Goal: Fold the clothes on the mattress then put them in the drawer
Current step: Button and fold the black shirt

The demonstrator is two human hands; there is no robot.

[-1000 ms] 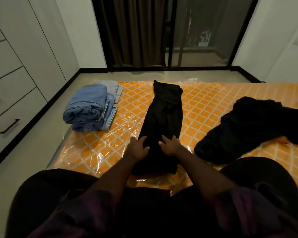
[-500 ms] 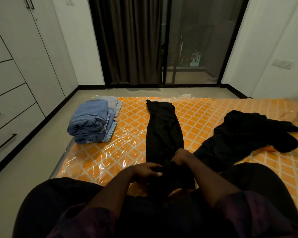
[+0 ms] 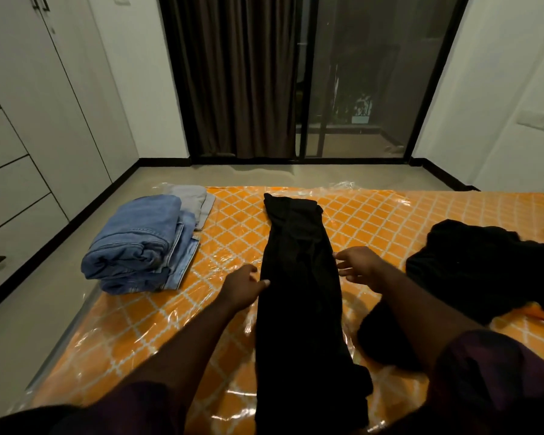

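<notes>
The orange mattress (image 3: pixel 132 334), wrapped in clear plastic, fills the near floor, with closed drawers (image 3: pixel 13 215) along the left wall and a dark curtain (image 3: pixel 233 73) and glass door (image 3: pixel 358 73) at the far end. Black trousers (image 3: pixel 299 293) lie as a long strip down the mattress's middle, a crumpled black heap (image 3: pixel 484 268) lies to their right, and a folded jeans stack (image 3: pixel 139 246) sits at the far left corner, between trousers and drawers. The left hand (image 3: pixel 242 288) is at the strip's left edge, fingers loose, thumb touching the cloth; the right hand (image 3: pixel 361 265) is at its right edge, fingers spread, holding nothing.
</notes>
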